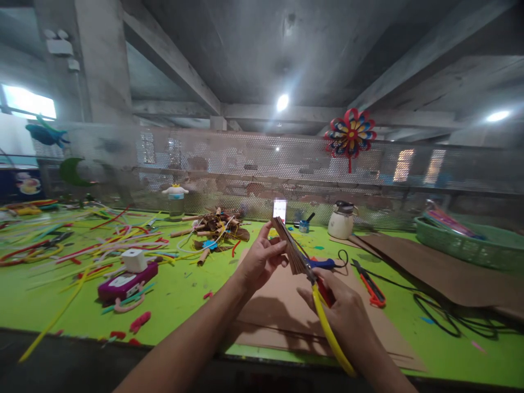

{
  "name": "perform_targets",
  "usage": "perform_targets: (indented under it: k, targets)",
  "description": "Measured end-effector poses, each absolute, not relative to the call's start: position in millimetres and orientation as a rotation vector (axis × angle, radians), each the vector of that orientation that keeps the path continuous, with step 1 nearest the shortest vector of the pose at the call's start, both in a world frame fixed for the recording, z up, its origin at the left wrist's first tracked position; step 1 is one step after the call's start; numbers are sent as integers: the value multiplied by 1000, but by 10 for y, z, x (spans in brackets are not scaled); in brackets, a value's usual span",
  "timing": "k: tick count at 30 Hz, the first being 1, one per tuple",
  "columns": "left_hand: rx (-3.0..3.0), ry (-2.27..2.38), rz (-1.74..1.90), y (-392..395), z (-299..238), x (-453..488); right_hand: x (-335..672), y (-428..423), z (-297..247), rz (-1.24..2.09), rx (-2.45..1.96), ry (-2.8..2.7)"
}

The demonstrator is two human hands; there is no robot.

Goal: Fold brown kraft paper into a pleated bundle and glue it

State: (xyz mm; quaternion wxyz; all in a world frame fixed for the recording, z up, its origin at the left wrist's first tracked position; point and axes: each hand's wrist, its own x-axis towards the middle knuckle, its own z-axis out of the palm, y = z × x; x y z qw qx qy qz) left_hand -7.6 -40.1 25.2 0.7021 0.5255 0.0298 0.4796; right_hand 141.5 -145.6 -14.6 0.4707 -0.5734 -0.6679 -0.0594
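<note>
In the middle of the frame, we find the left hand (262, 256) with its thumb and fingers clamped on a stack of brown strips (295, 259), held tilted above the work surface. Just to the right, the right hand (341, 300) has its fingers wrapped around a pair of scissors (326, 323), yellow and red at the handles. Their blades lie against the stack's lower right side — whether they bite into it, we cannot tell.

Beneath both hands we see flat brown sheets (266, 314) on a bright green table (176, 297). Beside the right hand lies a blue-handled tool (323, 264), partly hidden, and farther right an orange-and-black cutter (370, 286). A black cable (436, 316) loops across the lower right, near a large brown board (446, 267) and a green basket (458, 245).

Behind the stack, at centre, a bright-screened phone (280, 209) stands upright; right of it we spot a small blue jar (304, 226) and a pale jug (340, 222) with a dark top.

Left of centre sits a heap of brown pieces (219, 225). At lower left we see a purple power strip (126, 285) bearing a white adapter (134, 261) — with colourful fuzzy stems (84, 273) strewn around it. A petalled pinwheel (352, 134) shows at upper right.
</note>
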Motion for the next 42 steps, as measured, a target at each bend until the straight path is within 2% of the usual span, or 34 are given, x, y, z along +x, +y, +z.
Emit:
perform_targets:
  k: [42]
  targets:
    - [1144, 36, 1044, -408, 198, -51, 1409, -1361, -223, -254, -1436, -1577]
